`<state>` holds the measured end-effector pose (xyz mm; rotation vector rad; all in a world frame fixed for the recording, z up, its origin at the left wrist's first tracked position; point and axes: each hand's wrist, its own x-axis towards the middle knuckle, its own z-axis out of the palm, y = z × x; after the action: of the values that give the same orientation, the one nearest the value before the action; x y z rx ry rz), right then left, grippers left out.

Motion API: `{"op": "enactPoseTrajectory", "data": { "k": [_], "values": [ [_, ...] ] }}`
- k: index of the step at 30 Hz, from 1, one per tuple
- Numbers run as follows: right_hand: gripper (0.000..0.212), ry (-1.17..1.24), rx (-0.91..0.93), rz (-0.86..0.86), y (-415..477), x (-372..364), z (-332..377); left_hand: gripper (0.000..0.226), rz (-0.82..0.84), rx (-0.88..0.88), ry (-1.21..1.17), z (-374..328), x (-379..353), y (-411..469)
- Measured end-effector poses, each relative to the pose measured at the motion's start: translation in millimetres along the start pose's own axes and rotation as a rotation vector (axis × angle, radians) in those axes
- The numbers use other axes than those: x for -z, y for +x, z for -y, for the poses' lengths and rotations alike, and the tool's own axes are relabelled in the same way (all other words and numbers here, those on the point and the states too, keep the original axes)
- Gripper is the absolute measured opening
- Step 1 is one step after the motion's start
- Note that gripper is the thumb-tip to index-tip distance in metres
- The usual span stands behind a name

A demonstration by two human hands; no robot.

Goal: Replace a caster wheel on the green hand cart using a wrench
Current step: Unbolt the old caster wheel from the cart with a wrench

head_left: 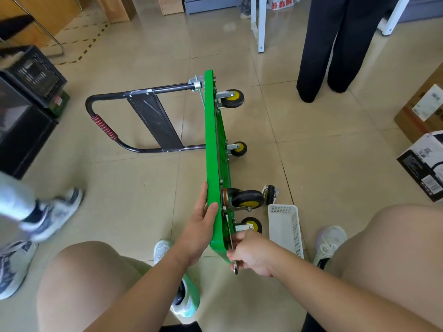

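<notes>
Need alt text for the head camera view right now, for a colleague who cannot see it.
A green hand cart stands tipped on its edge on the tiled floor, the left hand gripping its deck while the right hand holds a wrench at the nearest caster. A separate caster lies on the floor beside a white basket.

Bright, even light fills the room, and the glossy floor (143, 56) throws back pale glare at the far end. Shadows are soft and faint. A shoe (57, 209) at the left is smeared with blur; the cart (212, 140) is sharp. Straight lines bow toward the edges.
</notes>
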<state>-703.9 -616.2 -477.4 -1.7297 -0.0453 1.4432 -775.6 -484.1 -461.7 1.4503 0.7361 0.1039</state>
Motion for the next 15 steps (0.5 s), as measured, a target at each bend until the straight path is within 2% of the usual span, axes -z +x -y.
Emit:
{"op": "enactPoseTrajectory", "data": {
  "k": [4, 15],
  "values": [
    [0.040, 0.002, 0.025, -0.022, 3.3, 0.1, -7.6, 0.060, 0.004, -0.001, 0.001, -0.8, 0.2, -0.3],
    [0.038, -0.072, 0.025, -0.065, 10.8, -0.2, -11.2, 0.061, 0.001, 0.003, 0.005, -3.1, -1.3, -2.6]
  ]
}}
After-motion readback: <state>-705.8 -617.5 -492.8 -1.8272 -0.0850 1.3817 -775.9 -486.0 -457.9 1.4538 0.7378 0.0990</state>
